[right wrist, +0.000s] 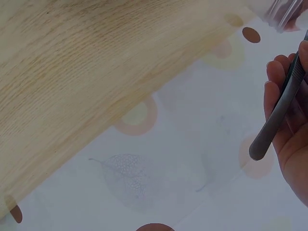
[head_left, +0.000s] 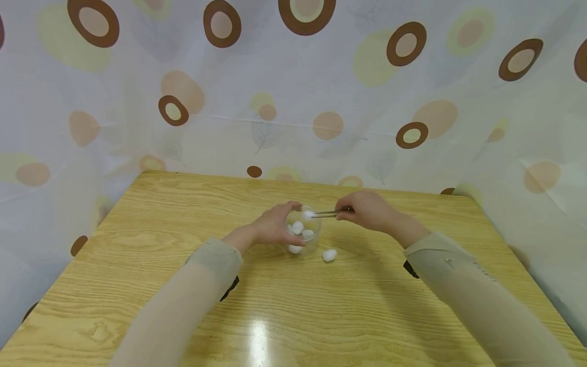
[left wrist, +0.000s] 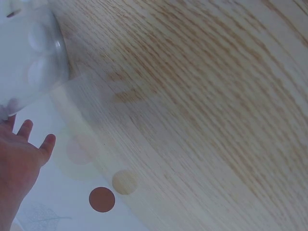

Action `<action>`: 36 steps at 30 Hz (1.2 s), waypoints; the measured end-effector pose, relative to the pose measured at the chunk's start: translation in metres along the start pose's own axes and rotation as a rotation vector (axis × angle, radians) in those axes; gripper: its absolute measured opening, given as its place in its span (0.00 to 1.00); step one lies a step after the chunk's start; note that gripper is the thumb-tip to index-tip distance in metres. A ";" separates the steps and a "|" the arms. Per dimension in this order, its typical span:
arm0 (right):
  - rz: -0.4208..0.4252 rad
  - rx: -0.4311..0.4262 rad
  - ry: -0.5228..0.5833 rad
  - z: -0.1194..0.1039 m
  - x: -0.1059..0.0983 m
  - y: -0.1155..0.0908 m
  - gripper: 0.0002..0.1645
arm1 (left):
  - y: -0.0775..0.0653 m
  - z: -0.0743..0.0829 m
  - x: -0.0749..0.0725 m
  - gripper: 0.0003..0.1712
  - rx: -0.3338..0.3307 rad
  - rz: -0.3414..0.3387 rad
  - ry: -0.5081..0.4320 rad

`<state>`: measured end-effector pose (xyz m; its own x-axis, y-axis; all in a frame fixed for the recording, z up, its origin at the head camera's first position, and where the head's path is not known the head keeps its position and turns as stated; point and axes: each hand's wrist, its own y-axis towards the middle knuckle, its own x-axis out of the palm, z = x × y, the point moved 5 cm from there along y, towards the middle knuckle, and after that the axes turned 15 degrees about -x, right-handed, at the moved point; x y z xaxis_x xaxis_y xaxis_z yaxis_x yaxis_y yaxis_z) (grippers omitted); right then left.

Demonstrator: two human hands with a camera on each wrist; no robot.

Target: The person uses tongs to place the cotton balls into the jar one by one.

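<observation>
My left hand (head_left: 272, 224) curves its thumb and fingers around a clear round container (head_left: 315, 245) with several white cotton balls inside. In the left wrist view the container's side (left wrist: 60, 53) is at the upper left, above the fingers of the hand (left wrist: 19, 161). Metal tweezers (head_left: 326, 213) are pinched in my right hand (head_left: 370, 210); their tips hold a cotton ball (head_left: 308, 215) at the container's mouth. The tweezers' rounded rear end (right wrist: 262, 144) sticks out past the palm in the right wrist view. Another cotton ball (head_left: 329, 255) lies on the table, just right of the container.
The wooden table (head_left: 293, 306) reaches back to a patterned curtain (head_left: 293, 137), which also hangs along both sides. A light patch (head_left: 258, 341) shines on the table's near part.
</observation>
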<state>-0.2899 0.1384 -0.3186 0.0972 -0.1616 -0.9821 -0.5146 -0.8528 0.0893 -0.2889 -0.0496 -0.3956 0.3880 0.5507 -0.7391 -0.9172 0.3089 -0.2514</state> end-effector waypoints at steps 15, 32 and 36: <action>-0.018 -0.019 -0.011 -0.004 0.003 0.004 0.07 | 0.001 0.000 0.000 0.53 0.006 0.001 0.001; 0.010 0.031 0.044 0.007 -0.002 -0.013 0.08 | -0.001 0.001 -0.001 0.53 0.008 0.005 0.009; 0.015 0.049 0.049 0.009 -0.003 -0.020 0.09 | -0.001 0.001 -0.001 0.53 0.004 0.006 0.008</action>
<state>-0.2870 0.1605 -0.3186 0.1303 -0.1998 -0.9711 -0.5571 -0.8250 0.0950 -0.2888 -0.0495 -0.3940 0.3822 0.5464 -0.7452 -0.9190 0.3091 -0.2447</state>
